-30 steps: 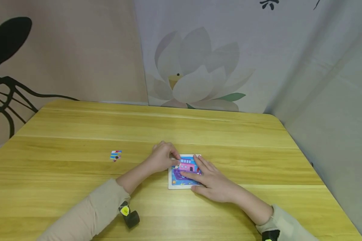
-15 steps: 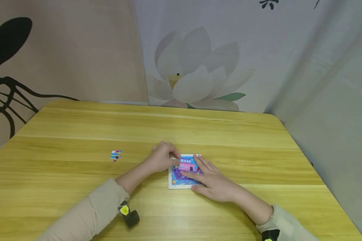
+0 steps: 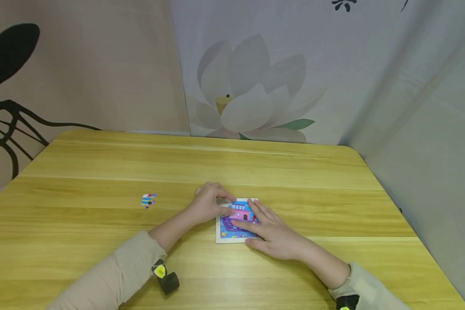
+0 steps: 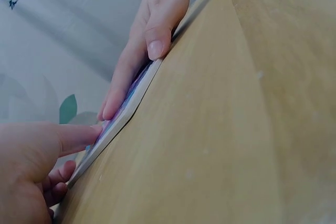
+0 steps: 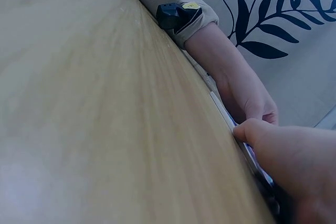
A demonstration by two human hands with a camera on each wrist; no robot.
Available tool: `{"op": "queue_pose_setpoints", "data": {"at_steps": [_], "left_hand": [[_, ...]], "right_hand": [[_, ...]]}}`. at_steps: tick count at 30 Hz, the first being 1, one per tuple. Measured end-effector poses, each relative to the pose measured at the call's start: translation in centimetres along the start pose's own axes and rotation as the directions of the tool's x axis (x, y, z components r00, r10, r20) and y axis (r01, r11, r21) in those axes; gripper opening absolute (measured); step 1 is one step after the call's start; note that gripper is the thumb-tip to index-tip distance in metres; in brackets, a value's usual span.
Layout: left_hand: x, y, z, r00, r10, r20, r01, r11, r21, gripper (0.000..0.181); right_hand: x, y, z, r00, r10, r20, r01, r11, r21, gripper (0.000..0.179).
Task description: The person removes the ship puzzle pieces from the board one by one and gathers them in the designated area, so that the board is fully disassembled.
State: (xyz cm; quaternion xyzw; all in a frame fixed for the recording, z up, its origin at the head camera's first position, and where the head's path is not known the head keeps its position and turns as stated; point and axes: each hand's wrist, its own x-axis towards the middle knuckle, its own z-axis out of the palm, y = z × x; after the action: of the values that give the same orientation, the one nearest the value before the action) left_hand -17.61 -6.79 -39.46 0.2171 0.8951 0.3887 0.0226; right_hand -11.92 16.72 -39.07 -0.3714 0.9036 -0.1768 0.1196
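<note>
Head view: nearest of all, two sleeves [image 3: 112, 273] in soft beige cloth, cuffs bunched, and strapped at the left one a black, blocky device [image 3: 168, 283] with a yellow label. Beneath everything runs the smooth wooden table [image 3: 201, 267], yellow-brown, grain in long streaks.

Up to the right hand [image 3: 273, 234], and it's laid low, fingers stretched and fanned wide, tips on the printed picture, thumb down at the near edge. Under those fingers sits the board [image 3: 229, 234]: flat, squarish, pale-rimmed, glossy pink, purple and blue. The left wrist view has it as a thin slab lying flat on the wood.

Now the left hand [image 3: 207, 204], at the board's upper left! Thumb nearly straight and touching the face, forefinger arched, a narrow gap between them; whether anything is under those tips, can't tell. Well out to the left of its fingers, a little cluster of colourful pieces [image 3: 148, 201], flat and striped.

Beyond the fingertips and table edge, creased fabric [image 3: 139, 64] carries a pale lotus print [image 3: 252, 103].
</note>
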Motion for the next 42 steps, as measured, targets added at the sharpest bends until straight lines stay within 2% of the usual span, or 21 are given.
{"op": "queue_pose_setpoints", "data": {"at_steps": [6, 10, 14, 18, 26, 33, 38, 42], "left_hand": [[0.3, 0.3, 0.2, 1.000, -0.020, -0.017, 0.020, 0.999, -0.027, 0.024], [0.4, 0.3, 0.4, 0.999, -0.038, -0.021, 0.036, 0.995, -0.097, 0.025], [0.4, 0.3, 0.3, 1.000, -0.028, -0.009, 0.026, 0.985, -0.168, 0.022], [0.3, 0.3, 0.2, 1.000, -0.022, 0.004, 0.023, 0.969, -0.247, 0.016], [0.3, 0.1, 0.2, 0.994, -0.103, 0.019, 0.103, 0.922, -0.373, 0.013], [0.2, 0.3, -0.2, 0.989, -0.147, 0.007, 0.138, 0.904, -0.404, 0.014], [-0.3, 0.1, -0.8, 0.986, -0.167, 0.020, 0.161, 0.903, -0.399, 0.014], [-0.8, 0.2, -1.4, 0.987, -0.160, 0.024, 0.157, 0.904, -0.397, 0.014]], "right_hand": [[-0.1, 0.0, -0.1, 1.000, 0.006, 0.002, -0.006, 1.000, 0.008, 0.050], [-0.1, 0.0, -0.1, 1.000, 0.007, 0.003, -0.007, 1.000, 0.006, 0.049], [-0.1, 0.0, -0.1, 1.000, 0.002, 0.004, -0.002, 1.000, 0.005, 0.049], [-0.1, -0.1, -0.2, 1.000, -0.001, 0.002, 0.001, 1.000, 0.008, 0.049], [-0.1, -0.1, -0.2, 1.000, 0.003, 0.010, -0.004, 1.000, 0.006, 0.050], [-0.1, 0.1, -0.1, 1.000, -0.009, 0.002, 0.009, 1.000, 0.001, 0.050], [-0.1, 0.1, 0.0, 1.000, -0.009, 0.006, 0.009, 1.000, 0.000, 0.050], [-0.1, 0.1, 0.0, 1.000, -0.007, 0.004, 0.007, 1.000, -0.004, 0.050]]}}
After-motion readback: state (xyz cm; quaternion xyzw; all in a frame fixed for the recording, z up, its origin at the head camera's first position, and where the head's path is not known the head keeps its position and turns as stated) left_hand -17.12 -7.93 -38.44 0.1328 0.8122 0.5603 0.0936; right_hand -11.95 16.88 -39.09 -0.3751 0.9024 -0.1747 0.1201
